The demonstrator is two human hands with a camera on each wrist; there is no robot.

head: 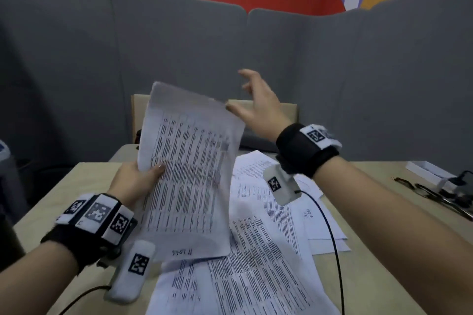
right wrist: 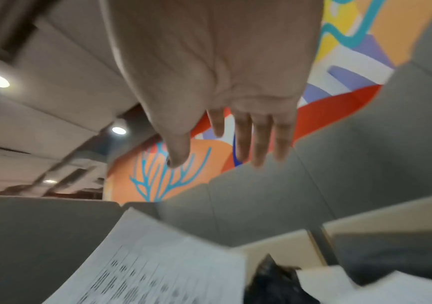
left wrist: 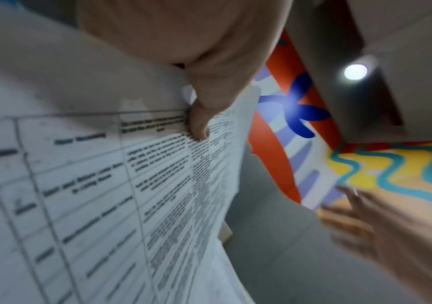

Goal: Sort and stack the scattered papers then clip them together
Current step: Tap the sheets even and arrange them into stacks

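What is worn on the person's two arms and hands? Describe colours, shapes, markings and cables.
Both forearms are bare, with no sleeves or gloves. Each wrist carries a black fabric band: the left wrist band and the right wrist band bear white blocks with black square-patterned markers. A white marked camera unit hangs under each, with a thin black cable trailing away.

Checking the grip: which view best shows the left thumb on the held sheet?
Left wrist: the thumb presses close-up on the held sheet. Head shows it small, pinching the sheet's edge; right wrist shows only the sheet's corner.
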